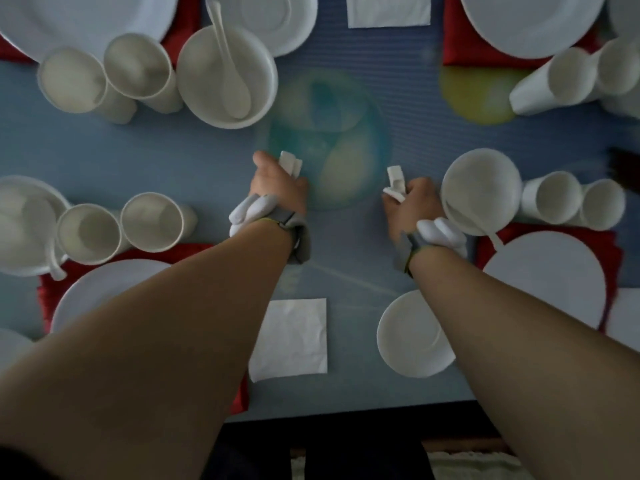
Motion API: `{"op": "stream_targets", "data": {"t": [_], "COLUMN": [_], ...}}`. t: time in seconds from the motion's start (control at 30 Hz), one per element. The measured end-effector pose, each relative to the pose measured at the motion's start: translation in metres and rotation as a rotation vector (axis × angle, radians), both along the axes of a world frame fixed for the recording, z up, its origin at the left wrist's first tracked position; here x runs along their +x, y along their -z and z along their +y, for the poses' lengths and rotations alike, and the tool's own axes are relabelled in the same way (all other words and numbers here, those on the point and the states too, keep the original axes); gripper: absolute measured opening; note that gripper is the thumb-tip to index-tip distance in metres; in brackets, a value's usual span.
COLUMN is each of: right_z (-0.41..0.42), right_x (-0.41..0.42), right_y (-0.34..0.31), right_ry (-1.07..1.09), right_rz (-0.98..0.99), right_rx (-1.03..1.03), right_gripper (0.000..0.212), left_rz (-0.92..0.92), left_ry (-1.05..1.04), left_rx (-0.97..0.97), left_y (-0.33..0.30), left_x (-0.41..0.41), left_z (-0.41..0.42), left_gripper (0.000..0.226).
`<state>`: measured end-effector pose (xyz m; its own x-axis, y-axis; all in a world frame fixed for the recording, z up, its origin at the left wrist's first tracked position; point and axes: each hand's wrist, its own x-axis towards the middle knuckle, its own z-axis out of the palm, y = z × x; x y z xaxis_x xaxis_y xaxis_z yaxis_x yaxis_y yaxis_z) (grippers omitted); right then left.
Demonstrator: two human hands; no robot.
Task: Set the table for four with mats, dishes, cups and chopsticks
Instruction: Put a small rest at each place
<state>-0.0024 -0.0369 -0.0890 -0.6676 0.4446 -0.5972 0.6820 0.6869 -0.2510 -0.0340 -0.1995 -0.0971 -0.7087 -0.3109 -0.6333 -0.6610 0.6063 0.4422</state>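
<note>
Head view: a blue surface (104, 150) is seen from above, with four place settings laid at its corners.

Left hand (277, 188): fingers are curled round a small white folded piece (290, 162), which is pinched at the top of the fist. Right hand (414, 202): fingers are likewise curled round a second small white folded piece (396, 183). What the pieces are cannot be told. Grey wrist straps with white padding are worn on both wrists. Both hands are held over the middle of the surface, well apart from each other, with a blurred blue-green round patch (329, 140) between and beyond them.

Near left: a red cloth mat (52, 292) is seen under a white round plate (104, 289); two white paper cups (121, 226) are placed just beyond it, beside a white bowl (20, 223).

Near right: a second red mat (613, 251) is covered by a white plate (543, 275); a white bowl with a spoon (481, 192) is just beside the right hand, with two more cups (575, 202) to its right. A small white saucer (408, 334) is partly hidden by the right forearm.

A white square napkin (291, 337) is laid at the near edge between the forearms.

Far left: a plate (86, 19), two cups (104, 74), a bowl holding a white ceramic spoon (228, 64) and a saucer (277, 22) are grouped. Far right: a plate on a red mat (530, 22), tilted cups (571, 77) and a yellow round patch (474, 95) are seen. Another napkin (388, 10) is at the far edge.
</note>
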Motion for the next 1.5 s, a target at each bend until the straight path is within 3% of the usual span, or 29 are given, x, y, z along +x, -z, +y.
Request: {"op": "stream_targets", "data": {"t": [0.13,0.37,0.43,0.73,0.83,1.0,1.27,1.5], "right_z": [-0.002,-0.041,-0.059,-0.099,-0.098,-0.068,-0.010,0.053], "right_x": [0.005,0.048,0.058,0.073,0.071,0.072,0.086,0.116], "right_y": [0.009,0.006,0.008,0.014,0.009,-0.020,-0.063,-0.086], "right_ry": [-0.175,-0.796,-0.871,-0.884,-0.873,-0.714,-0.651,-0.633], "right_rz": [0.042,-0.098,-0.122,-0.051,-0.069,-0.015,0.045,0.003], "right_rx": [-0.080,-0.255,-0.276,-0.260,-0.259,-0.219,-0.218,-0.226], "right_gripper": [0.026,0.029,0.028,0.027,0.038,0.053,0.036,0.039], "left_rz": [-0.063,-0.133,-0.123,-0.065,-0.063,-0.042,0.018,0.008], "left_ry": [0.046,0.166,0.150,0.110,0.122,0.147,0.083,0.029], "left_rx": [-0.062,-0.037,-0.033,0.025,0.032,0.036,0.056,0.135], "left_y": [-0.001,-0.007,-0.009,-0.009,-0.015,-0.036,-0.080,-0.102], "left_x": [0.001,0.006,0.009,0.018,0.023,0.038,0.080,0.121], "left_z": [-0.008,-0.036,-0.041,-0.060,-0.060,-0.049,-0.001,0.047], "left_gripper": [0.033,0.033,0.034,0.037,0.038,0.039,0.036,0.036]}}
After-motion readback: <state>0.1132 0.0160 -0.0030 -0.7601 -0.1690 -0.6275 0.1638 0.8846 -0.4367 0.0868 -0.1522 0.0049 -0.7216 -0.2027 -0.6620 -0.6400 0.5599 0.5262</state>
